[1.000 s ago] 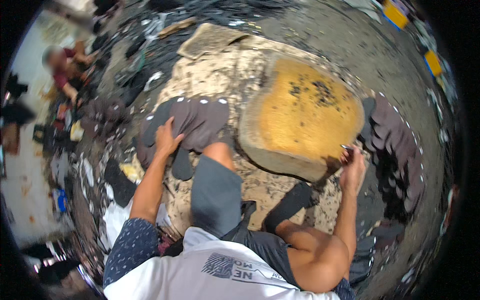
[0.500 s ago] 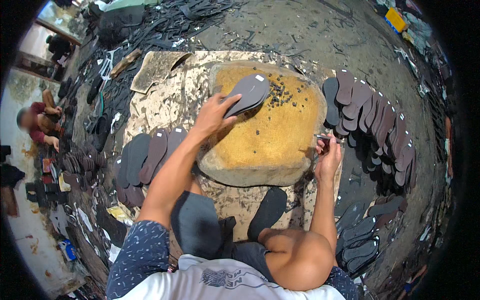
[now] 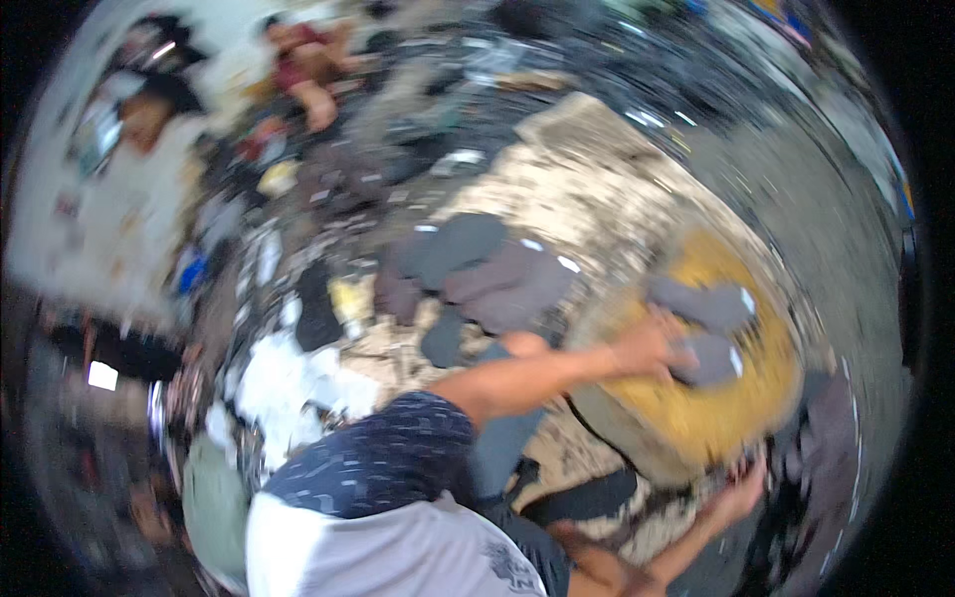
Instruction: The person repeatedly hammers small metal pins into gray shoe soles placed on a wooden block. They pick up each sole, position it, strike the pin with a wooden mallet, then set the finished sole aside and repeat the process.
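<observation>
The picture is smeared by motion. My left hand (image 3: 652, 343) is closed on two dark shoe soles (image 3: 718, 304), which fan apart over the yellow-topped block (image 3: 696, 428). Each sole has a small white label at its far end. Beside the block's near right side is my right hand (image 3: 741, 490), its fingers bent together. The slim dark tool it held a moment ago is too blurred to make out here. Small black bits lie on the block's top, hardly distinguishable in the blur.
Overlapping dark soles (image 3: 512, 284) lie left of the block on a pale, stained sheet (image 3: 557, 184). More soles (image 3: 826, 438) stand in a row on the right. White scraps (image 3: 298, 383) are at the left. Another person (image 3: 303, 60) sits at the far left, and one more (image 3: 149, 114) is nearer.
My view has swung to the left, so the block appears farther right and turned. The two soles, earlier stacked together in my left hand, now show spread apart.
</observation>
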The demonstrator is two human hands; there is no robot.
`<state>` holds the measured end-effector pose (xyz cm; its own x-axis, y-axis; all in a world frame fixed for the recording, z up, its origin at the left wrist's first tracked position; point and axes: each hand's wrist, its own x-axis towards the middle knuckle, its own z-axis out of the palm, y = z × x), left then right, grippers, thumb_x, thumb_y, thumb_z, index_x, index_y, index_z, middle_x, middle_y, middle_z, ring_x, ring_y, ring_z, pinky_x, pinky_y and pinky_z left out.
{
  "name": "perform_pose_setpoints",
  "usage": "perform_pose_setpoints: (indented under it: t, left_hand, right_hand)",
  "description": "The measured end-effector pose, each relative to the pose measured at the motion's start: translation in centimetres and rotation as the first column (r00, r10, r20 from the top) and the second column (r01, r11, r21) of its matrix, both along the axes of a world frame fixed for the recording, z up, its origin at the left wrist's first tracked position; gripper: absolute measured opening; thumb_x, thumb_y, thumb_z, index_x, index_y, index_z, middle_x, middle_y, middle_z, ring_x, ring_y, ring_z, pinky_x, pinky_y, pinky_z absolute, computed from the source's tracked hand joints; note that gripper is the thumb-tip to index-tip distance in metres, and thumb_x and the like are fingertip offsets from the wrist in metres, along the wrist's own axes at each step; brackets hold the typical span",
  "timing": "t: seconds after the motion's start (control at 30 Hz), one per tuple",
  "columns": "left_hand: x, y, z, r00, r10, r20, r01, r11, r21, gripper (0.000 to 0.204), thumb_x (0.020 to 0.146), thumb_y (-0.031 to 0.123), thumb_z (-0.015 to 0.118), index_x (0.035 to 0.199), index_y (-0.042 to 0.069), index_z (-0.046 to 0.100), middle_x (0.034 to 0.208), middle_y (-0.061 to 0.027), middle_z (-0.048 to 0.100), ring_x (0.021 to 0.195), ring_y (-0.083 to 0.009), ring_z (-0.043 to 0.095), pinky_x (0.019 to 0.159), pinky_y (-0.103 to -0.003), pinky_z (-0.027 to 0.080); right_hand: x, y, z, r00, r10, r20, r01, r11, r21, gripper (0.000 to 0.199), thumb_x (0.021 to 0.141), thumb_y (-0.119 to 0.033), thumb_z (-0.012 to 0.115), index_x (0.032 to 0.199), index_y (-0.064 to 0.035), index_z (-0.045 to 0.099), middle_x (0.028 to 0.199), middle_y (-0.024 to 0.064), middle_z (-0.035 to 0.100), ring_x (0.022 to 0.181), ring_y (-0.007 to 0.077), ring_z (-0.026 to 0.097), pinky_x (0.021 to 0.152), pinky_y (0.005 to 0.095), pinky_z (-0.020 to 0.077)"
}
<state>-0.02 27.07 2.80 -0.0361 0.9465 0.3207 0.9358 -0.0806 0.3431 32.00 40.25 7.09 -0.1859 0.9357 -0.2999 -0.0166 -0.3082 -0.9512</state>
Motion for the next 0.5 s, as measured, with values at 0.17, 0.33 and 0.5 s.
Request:
perform_pose_setpoints:
  t: [0.17, 0.33, 0.5]
  left_hand:
    - [3.0, -4.1, -3.6, 0.980, -0.179, 0.086, 0.167, 0.977, 0.129, 0.054, 0.077, 0.061, 0.075, 0.122, 0.031, 0.068, 0.119, -0.0128, 0.059, 0.106, -0.0359, 0.054, 0.087, -0.052, 0.043]
    - [5.0, -2.8, -2.7, 0.992, -0.031, 0.119, 0.015, 0.991, 0.133, 0.051, 0.076, 0.057, 0.078, 0.116, 0.024, 0.075, 0.121, -0.0131, 0.062, 0.117, -0.0380, 0.050, 0.093, -0.052, 0.039]
    - [12.2, -2.2, 2.2, 0.859, 0.006, 0.512, 0.004, 1.000, -0.020, 0.037, 0.075, 0.033, 0.079, 0.093, 0.001, 0.074, 0.076, -0.0257, 0.067, 0.077, -0.0422, 0.068, 0.065, -0.050, 0.051]
  right_hand:
    - [-1.4, -3.3, 5.4, 0.729, 0.039, 0.683, -0.338, 0.889, 0.310, 0.054, 0.100, -0.044, 0.059, 0.135, -0.0022, 0.058, 0.125, 0.0245, 0.067, 0.103, 0.0386, 0.067, 0.092, 0.0522, 0.0510]
    - [-1.5, -3.4, 3.8, 0.667, -0.048, 0.743, -0.420, 0.800, 0.429, 0.052, 0.102, -0.043, 0.058, 0.121, 0.0046, 0.065, 0.114, 0.0272, 0.068, 0.102, 0.0437, 0.064, 0.089, 0.0500, 0.0518]
    - [-5.6, -6.8, 4.9, 0.731, 0.381, 0.566, -0.635, 0.684, 0.360, 0.040, 0.097, -0.032, 0.072, 0.106, 0.0067, 0.069, 0.096, 0.0220, 0.069, 0.086, 0.0292, 0.062, 0.083, 0.0426, 0.0534]
